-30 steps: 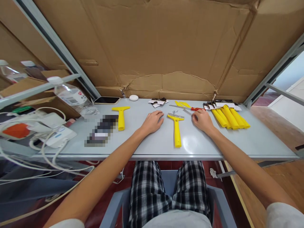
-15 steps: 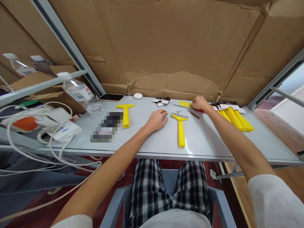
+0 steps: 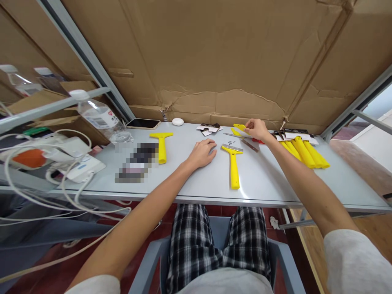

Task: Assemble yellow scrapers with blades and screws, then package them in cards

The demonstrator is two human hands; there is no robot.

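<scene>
At the back right of the table, my right hand point(image 3: 256, 130) pinches a small flat yellow plastic piece point(image 3: 239, 127), lifted a little off the surface. Under it lies a screwdriver with a thin shaft point(image 3: 230, 134) and a red handle point(image 3: 259, 141), partly hidden by the hand. A dark metal strip point(image 3: 250, 145) lies just in front. My left hand point(image 3: 202, 153) rests on the tabletop, fingers stretched out, holding nothing. Between the hands is a yellow scraper point(image 3: 234, 167) with a metal head. Several tiny dark parts point(image 3: 231, 142) sit behind its head.
A yellow T-shaped scraper handle point(image 3: 162, 149) lies at left, beside a pixelated patch. Several yellow scrapers point(image 3: 306, 153) with black-and-white cards are at right. Small cards point(image 3: 209, 129), a white oval case point(image 3: 177, 121), a phone point(image 3: 143, 123), a bottle point(image 3: 99, 116) and white cables line the back and left.
My right hand has risen slightly with the yellow piece, which now tilts up off the table. My left hand stays where it was. The view has shifted slightly.
</scene>
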